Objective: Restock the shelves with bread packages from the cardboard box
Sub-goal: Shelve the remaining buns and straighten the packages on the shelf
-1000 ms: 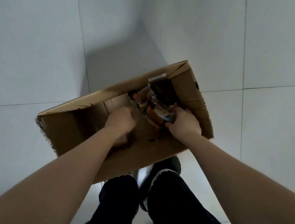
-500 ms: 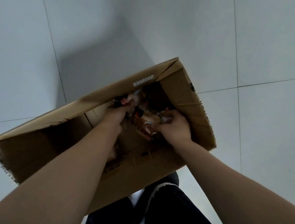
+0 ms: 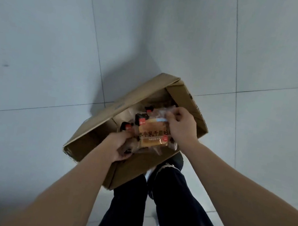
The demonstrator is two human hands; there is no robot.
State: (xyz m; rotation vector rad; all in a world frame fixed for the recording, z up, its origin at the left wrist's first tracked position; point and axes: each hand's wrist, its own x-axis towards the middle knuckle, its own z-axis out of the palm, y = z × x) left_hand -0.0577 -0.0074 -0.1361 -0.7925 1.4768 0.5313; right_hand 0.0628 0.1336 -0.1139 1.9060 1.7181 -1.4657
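Both hands have come up, and the bread packages (image 3: 154, 135) that sat deep in the box a moment ago are now held over its open top. On the left is the grey tiled floor (image 3: 38, 61). The cardboard box (image 3: 143, 91) stands on it with its flaps open. The left hand (image 3: 119, 147) has its fingers curled round the left end of the bunch of packs. The top pack is orange-brown, with a black corner tag and dark writing on it. The right hand (image 3: 182, 129) pinches the clear top right edge of the wrapper between thumb and fingers. Under the box stand two legs in dark trousers (image 3: 179, 210).
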